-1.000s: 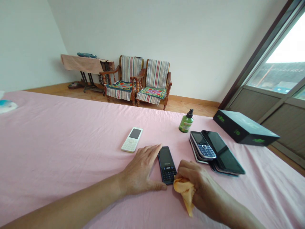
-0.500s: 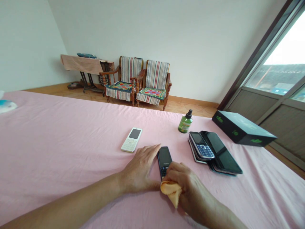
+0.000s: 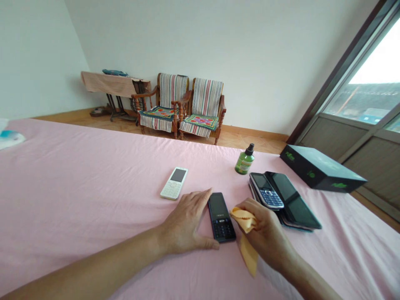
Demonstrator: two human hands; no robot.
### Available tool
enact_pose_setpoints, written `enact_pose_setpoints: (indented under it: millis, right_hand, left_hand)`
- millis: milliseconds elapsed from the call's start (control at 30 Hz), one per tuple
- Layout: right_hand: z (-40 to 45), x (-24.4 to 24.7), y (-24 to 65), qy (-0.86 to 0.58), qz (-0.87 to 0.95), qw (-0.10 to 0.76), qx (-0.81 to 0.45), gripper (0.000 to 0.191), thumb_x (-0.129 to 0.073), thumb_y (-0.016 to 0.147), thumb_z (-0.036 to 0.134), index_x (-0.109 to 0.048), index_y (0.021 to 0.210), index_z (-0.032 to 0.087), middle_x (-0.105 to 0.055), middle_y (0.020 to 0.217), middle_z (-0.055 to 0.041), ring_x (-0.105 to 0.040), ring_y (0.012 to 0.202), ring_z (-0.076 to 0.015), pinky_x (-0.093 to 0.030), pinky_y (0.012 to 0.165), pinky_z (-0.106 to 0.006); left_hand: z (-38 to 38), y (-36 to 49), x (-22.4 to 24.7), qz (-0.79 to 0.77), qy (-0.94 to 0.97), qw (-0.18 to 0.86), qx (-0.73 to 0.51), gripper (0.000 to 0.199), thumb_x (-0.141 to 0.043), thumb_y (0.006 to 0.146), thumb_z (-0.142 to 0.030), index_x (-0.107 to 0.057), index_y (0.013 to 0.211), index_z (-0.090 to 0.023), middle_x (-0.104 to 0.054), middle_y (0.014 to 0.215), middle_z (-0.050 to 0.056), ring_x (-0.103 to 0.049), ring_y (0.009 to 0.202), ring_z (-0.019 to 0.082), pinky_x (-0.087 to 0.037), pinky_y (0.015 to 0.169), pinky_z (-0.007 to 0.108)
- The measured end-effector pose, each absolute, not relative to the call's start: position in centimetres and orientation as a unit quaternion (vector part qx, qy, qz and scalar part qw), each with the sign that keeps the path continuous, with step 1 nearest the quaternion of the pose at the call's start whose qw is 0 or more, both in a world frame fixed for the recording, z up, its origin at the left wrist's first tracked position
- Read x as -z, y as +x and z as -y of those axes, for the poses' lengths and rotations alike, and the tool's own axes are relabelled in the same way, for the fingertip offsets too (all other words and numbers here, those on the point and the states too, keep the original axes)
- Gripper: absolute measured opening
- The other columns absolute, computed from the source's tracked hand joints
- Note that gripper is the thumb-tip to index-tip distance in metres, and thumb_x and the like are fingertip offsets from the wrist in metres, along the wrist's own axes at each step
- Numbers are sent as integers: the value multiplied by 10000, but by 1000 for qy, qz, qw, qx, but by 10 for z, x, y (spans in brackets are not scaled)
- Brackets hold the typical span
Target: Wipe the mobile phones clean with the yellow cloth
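Left hand (image 3: pixel 184 225) open, fingers spread, cupped around the black keypad phone (image 3: pixel 221 217), thumb at its lower corner, mid-sheet. Right hand (image 3: pixel 265 233) closed on a yellow cloth (image 3: pixel 245 219), just beside the phone. Stacked phones (image 3: pixel 283 200) lay beyond, toward the pink sheet's (image 3: pixel 93 187) right edge.

Black candybar phone (image 3: pixel 221 217): face up, flat, dark screen at the far end, keypad at the near end, long axis running near-far with a slight lean. Left hand (image 3: pixel 184 223) sits on its left side, fingers spread, thumb tip at the near left corner, index tip by the far left corner. Yellow-orange microfibre cloth (image 3: pixel 244 219): soft, bunched in the right hand (image 3: pixel 265 233), one fold on top, a long tail hanging down on the near side. Cloth sits just right of the phone, close to its right edge; contact unclear.
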State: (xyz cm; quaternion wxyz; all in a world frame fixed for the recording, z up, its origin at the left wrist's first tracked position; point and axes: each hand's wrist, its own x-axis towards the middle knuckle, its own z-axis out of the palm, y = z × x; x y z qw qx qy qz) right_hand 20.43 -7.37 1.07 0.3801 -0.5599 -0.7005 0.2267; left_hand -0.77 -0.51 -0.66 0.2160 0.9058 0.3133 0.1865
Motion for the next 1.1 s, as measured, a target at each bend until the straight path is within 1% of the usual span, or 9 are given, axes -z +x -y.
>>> enact_pose_setpoints:
  millis: [67, 167, 333, 467, 567, 667, 800, 900, 1100]
  right_hand:
    - [73, -10, 209, -569, 706, 359, -221, 227, -504, 733, 2, -631, 736, 190, -588, 729, 3, -561, 670, -139, -370, 593, -235]
    - [74, -8, 209, -566, 716, 330, -241, 262, -488, 681, -29, -633, 701, 187, -587, 725, 1, -564, 668, -137, -361, 580, -232]
    - [74, -3, 204, -540, 730, 346, -236, 276, -458, 667, -47, -617, 686, 178, -571, 727, -13, -551, 679, -144, -352, 586, -242]
    - [71, 1, 190, -527, 757, 337, -186, 228, -526, 676, -29, -630, 685, 174, -579, 755, -34, -528, 725, -173, -348, 625, -271]
    - [71, 3, 173, -515, 772, 333, -166, 174, -599, 695, 4, -641, 685, 172, -592, 774, -42, -515, 741, -183, -349, 650, -288]
    - [73, 4, 161, -486, 778, 349, -192, 195, -606, 711, -1, -666, 722, 184, -602, 785, -29, -525, 748, -171, -360, 659, -278]
    - [70, 5, 167, -481, 728, 420, -249, 239, -561, 720, -28, -664, 731, 188, -590, 760, -3, -542, 698, -134, -373, 607, -234]
    - [62, 8, 182, -519, 687, 462, -212, 307, -498, 709, -61, -669, 784, 183, -579, 767, -6, -545, 702, -134, -377, 613, -233]
    - [54, 14, 191, -522, 718, 419, -192, 334, -457, 641, -89, -649, 741, 166, -552, 770, -16, -534, 733, -147, -370, 639, -247]
  left_hand:
    - [5, -7, 7, -316, 906, 216, -184, 1178, -788, 582, -649, -190, 1484, -184, -368, 1469, 181, -353, 1324, 354, -276, 1086, 508]
    - [5, -7, 7, -316, 904, 219, -187, 1176, -796, 578, -637, -198, 1484, -185, -373, 1468, 175, -355, 1323, 355, -279, 1086, 506]
    - [6, -7, 5, -319, 902, 220, -192, 1169, -824, 561, -596, -224, 1476, -184, -389, 1458, 171, -366, 1314, 361, -293, 1079, 505]
    - [5, -7, 7, -309, 903, 220, -200, 1149, -808, 577, -606, -216, 1471, -193, -406, 1445, 161, -375, 1309, 352, -301, 1077, 501]
    - [4, -6, 12, -302, 903, 214, -217, 1140, -835, 571, -518, -216, 1466, -180, -420, 1433, 160, -388, 1302, 345, -303, 1081, 487]
    - [4, -5, 14, -291, 905, 208, -231, 1168, -848, 547, -434, -183, 1474, -183, -432, 1421, 165, -404, 1292, 348, -309, 1075, 490]
    - [5, -6, 10, -306, 901, 220, -217, 1227, -845, 541, -532, -143, 1490, -197, -419, 1429, 177, -397, 1294, 371, -314, 1059, 523]
    - [6, -6, 6, -325, 896, 219, -208, 1224, -845, 541, -532, -152, 1494, -199, -409, 1441, 173, -393, 1294, 379, -314, 1057, 531]
    - [6, -6, 4, -332, 892, 229, -203, 1199, -856, 534, -472, -189, 1488, -184, -414, 1437, 166, -392, 1294, 366, -309, 1075, 513]
